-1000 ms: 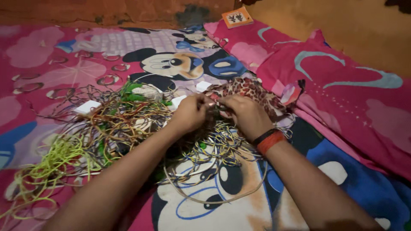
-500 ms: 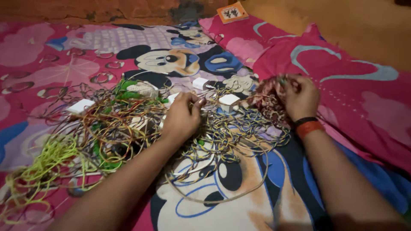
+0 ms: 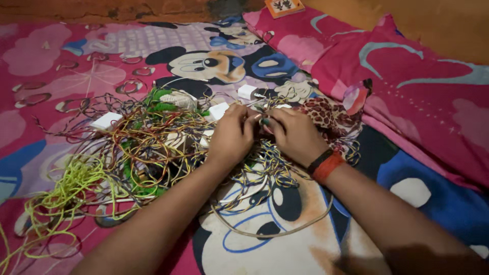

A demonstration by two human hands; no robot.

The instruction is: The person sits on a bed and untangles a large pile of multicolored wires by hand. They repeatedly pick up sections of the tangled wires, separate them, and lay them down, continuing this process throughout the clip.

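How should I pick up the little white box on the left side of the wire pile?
Pinch the white box by its two long sides, coming from above on its far-left edge. It lies flat at the rim of the tangled wires, so that outer edge looks freest; wires probably still trail from it.

Dim warm light, soft blur

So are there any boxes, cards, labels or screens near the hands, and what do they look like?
Small orange card or packet: at the far top edge, by the pink pillow; flat, squarish, orange border, pale middle with dark figures.
Label on the pillow's near corner: small tab, pink and pale with a dark edge.
No screens in view.
The left hand and right hand meet over tangled wires, touching neither.
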